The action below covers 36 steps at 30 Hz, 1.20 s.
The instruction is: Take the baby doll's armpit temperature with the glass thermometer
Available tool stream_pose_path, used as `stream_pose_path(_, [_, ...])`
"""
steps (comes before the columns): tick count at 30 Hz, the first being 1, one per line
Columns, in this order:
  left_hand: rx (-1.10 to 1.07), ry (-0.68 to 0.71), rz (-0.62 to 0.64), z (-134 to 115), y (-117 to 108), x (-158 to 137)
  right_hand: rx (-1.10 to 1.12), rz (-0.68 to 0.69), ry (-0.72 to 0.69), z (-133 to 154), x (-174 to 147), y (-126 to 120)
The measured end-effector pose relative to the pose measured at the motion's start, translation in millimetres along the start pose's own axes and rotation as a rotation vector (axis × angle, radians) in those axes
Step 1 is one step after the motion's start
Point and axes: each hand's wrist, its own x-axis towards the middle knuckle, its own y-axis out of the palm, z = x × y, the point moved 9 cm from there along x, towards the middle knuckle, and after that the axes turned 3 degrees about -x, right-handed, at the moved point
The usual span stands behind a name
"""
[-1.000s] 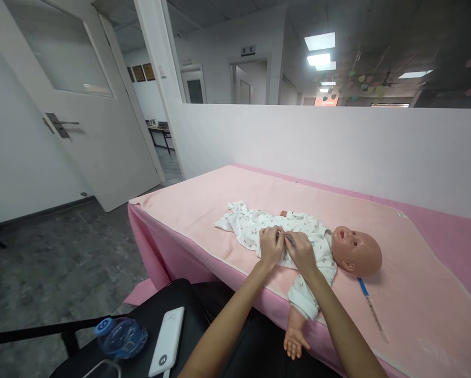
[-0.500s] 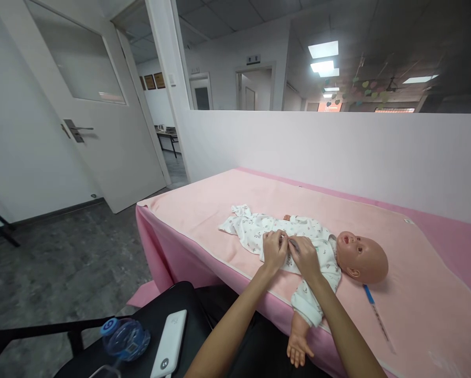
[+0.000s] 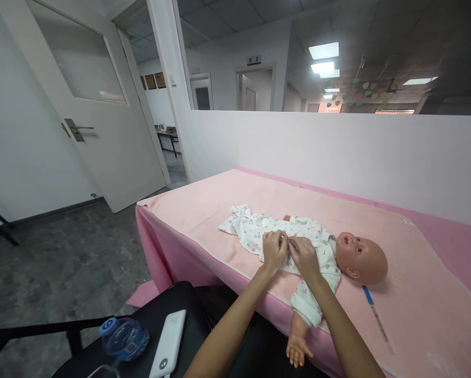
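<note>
A baby doll [image 3: 362, 257] lies on its back on the pink-covered table, its head to the right. It wears a white printed romper [image 3: 251, 227]. My left hand [image 3: 275, 249] pinches the front of the romper near the doll's middle. Close beside it, almost touching at the fingertips, my right hand [image 3: 303, 254] pinches the same cloth. My fingers cover the exact spot they hold, so a fastener there cannot be made out. One doll arm [image 3: 298, 341] extends past the table's near edge, palm up.
A thin blue-ended pen-like stick [image 3: 377, 317] lies near the doll's head on the pink cover [image 3: 204, 197]. Below left, a black chair [image 3: 196, 299] carries a water bottle [image 3: 126, 338] and a white power bank [image 3: 168, 344]. A white wall [image 3: 338, 152] borders the table's far side.
Almost nothing differs. Both hands stay at the same place on the romper, and the view has shifted very slightly.
</note>
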Motion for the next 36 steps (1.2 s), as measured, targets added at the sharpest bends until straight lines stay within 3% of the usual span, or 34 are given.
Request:
stream_pose_path(14, [-0.019,-0.006,0.007,0.5,0.1,-0.5,0.046,0.001,0.063,-5.5,1.2,-0.2])
stream_pose_path(23, [0.03,0.154,-0.04,-15.6,-1.4,-6.4,0.055,-0.032,0.171,-13.1,1.3,-2.9])
stream_pose_path(31, [0.101,0.006,-0.127,-1.1,-12.9,1.8,-0.022,0.012,0.087,-2.9,6.2,-4.8])
stream_pose_path(34, [0.109,-0.032,-0.136,0.4,-21.2,8.3,-0.036,-0.027,0.095,-0.2,5.9,-17.2])
stream_pose_path(36, [0.076,-0.028,-0.15,-11.1,-33.0,10.5,-0.032,-0.077,0.116,0.4,3.1,-29.7])
